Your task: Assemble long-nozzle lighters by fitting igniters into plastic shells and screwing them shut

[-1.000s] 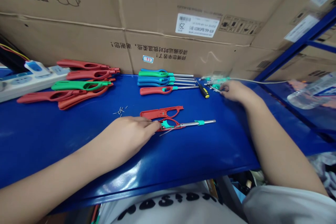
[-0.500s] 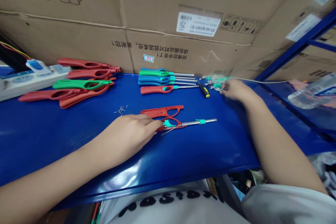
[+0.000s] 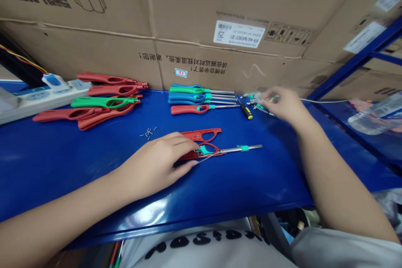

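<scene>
My left hand is over an open red lighter half, with its fingers and thumb around the handle end. A green trigger sits in this half, and a metal tube with a green collar extends right. The thumb is at the end of a thin wire. Behind it lies a matching red shell half, partly covered by my fingers. My right hand is at a pile of small clear and green parts, thumb and fingers curled together; what they pinch is unclear.
Several assembled lighters lie behind, beside a black-and-yellow screwdriver. Loose screws are left of the shells. Several red and green handles lie near a white power strip. Cardboard boxes stand along the back; a plastic bottle is at right.
My left thumb has moved out from the fingers to the thin wire beside the lighter half. My right hand has lifted and turned slightly over the small parts. The view has shifted a little.
</scene>
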Demonstrator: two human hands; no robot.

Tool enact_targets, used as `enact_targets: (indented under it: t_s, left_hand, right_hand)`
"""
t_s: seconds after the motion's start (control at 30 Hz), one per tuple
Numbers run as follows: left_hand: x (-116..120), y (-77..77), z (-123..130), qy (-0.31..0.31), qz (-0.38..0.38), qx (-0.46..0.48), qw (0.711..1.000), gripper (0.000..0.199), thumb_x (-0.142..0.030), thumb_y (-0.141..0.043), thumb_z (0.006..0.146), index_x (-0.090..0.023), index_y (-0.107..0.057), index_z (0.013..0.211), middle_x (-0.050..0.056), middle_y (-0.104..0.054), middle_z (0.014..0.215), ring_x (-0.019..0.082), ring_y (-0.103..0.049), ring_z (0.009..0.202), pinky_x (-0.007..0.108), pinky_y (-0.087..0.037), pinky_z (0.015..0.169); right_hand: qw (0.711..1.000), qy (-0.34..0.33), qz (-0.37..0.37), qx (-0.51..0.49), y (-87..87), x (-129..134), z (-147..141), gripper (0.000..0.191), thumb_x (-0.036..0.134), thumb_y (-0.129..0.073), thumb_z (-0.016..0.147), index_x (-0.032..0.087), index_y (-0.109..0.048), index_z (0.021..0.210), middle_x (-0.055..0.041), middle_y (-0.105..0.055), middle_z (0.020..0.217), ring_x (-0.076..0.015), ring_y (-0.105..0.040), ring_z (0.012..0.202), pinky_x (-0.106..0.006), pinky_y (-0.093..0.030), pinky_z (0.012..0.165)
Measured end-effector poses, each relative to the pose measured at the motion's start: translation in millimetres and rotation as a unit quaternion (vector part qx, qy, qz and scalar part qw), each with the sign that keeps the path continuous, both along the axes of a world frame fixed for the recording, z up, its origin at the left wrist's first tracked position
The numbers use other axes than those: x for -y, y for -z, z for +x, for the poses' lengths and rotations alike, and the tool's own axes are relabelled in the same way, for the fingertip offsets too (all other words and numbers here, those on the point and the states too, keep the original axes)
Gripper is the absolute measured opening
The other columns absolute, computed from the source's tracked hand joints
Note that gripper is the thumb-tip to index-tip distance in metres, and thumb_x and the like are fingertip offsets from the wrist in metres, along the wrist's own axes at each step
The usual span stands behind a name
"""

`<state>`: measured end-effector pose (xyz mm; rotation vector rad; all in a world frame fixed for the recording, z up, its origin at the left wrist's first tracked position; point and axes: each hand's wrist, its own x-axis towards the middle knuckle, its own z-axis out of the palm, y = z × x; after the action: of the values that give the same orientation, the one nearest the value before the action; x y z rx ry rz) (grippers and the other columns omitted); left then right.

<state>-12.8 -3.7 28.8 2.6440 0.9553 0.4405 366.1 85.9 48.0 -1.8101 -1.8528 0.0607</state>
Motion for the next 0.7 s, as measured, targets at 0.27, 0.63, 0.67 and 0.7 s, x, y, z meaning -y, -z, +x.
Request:
enact_targets:
  t_s: [0.27, 0.63, 0.67, 0.7]
  left_hand:
    - [2.5, 7.4, 14.3, -0.068, -0.225, 0.235, 0.943, 0.058, -0.038, -0.067, 0.091, -0.023, -0.051, 0.144, 0.009, -0.063, 0.139, 0.024, -0.064, 0.123, 0.044, -0.053, 0.106]
    - [4.0, -8.7, 8.5, -0.074, -0.328, 0.23, 0.913, 0.019, -0.027, -0.065, 0.091, -0.02, -0.074, 0.107, 0.002, -0.078, 0.1, 0.021, -0.073, 0.092, 0.034, -0.058, 0.084]
    - [4.4, -8.2, 7.7, -0.075, -0.312, 0.216, 0.922, 0.019, -0.028, -0.064, 0.092, -0.02, -0.074, 0.106, 0.002, -0.078, 0.099, 0.021, -0.073, 0.09, 0.032, -0.057, 0.08]
    - [5.0, -7.7, 7.5, -0.073, -0.299, 0.21, 0.928, 0.02, -0.028, -0.063, 0.093, -0.02, -0.074, 0.107, 0.002, -0.078, 0.1, 0.02, -0.072, 0.089, 0.031, -0.056, 0.078]
  right_hand:
    - [0.854, -0.321, -0.217, -0.348, 3.4, 67.3, -127.1, 0.024, 0.037, -0.075, 0.082, 0.02, -0.061, 0.094, 0.0023, -0.061, 0.072, -0.0089, -0.054, 0.052, -0.021, -0.048, 0.044]
    - [0.769, -0.378, -0.21, -0.471, 21.8, 89.2, -150.6, 0.024, 0.036, -0.068, 0.092, 0.019, -0.069, 0.109, 0.0012, -0.066, 0.071, -0.0099, -0.062, 0.054, -0.024, -0.057, 0.05]
    - [0.77, -0.373, -0.201, -0.477, 24.2, 89.4, -151.1, 0.023, 0.036, -0.067, 0.092, 0.019, -0.07, 0.108, 0.0021, -0.065, 0.066, -0.0099, -0.061, 0.052, -0.024, -0.057, 0.05]
    - [0.769, -0.371, -0.197, -0.482, 26.3, 89.7, -151.8, 0.023, 0.036, -0.067, 0.093, 0.019, -0.071, 0.107, 0.0025, -0.064, 0.064, -0.0101, -0.062, 0.051, -0.024, -0.057, 0.05]
